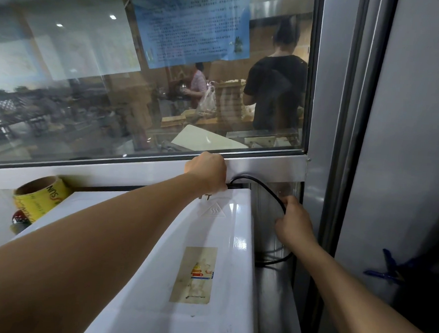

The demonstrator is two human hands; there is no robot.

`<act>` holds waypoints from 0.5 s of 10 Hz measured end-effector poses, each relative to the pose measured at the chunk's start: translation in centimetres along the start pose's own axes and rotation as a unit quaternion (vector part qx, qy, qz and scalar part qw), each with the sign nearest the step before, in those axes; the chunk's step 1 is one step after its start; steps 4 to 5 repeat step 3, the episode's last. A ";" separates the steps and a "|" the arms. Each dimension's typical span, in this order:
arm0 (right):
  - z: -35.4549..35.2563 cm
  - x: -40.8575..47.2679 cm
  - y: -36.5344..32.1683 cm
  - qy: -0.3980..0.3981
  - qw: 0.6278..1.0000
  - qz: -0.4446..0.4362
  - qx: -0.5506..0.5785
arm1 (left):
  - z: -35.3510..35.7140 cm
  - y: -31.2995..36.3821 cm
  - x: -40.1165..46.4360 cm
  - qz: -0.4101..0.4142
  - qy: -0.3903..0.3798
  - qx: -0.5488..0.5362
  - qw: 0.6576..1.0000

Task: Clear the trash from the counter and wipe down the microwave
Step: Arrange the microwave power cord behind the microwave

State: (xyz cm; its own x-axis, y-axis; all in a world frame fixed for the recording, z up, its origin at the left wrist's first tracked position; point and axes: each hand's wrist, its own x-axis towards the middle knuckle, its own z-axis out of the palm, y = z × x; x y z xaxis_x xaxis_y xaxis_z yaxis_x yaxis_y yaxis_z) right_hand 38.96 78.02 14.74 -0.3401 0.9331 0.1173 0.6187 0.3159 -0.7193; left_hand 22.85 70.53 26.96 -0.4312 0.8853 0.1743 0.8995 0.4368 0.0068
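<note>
Left hand (206, 171) fisted round the plug (207, 196) over the microwave (182, 266) back edge; right hand (293, 222) grips the cord (268, 188) in the narrow side gap

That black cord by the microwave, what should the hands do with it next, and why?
Probably lift the black cord clear of the microwave, so its top can be wiped. The left hand grips the plug end; the right hand holds the cord beside it.
</note>
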 end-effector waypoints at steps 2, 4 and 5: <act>-0.7 -0.7 0.0 -0.003 1.000 -0.010 0.016 | -0.5 -0.1 -0.7 0.007 0.010 0.005 1.000; -1.2 -1.1 -0.2 -0.006 1.000 -0.018 0.021 | -0.9 -0.2 -1.2 0.011 0.016 -0.010 1.000; -1.2 -1.1 -0.2 -0.006 1.000 -0.018 0.021 | -0.9 -0.2 -1.2 0.011 0.016 -0.010 1.000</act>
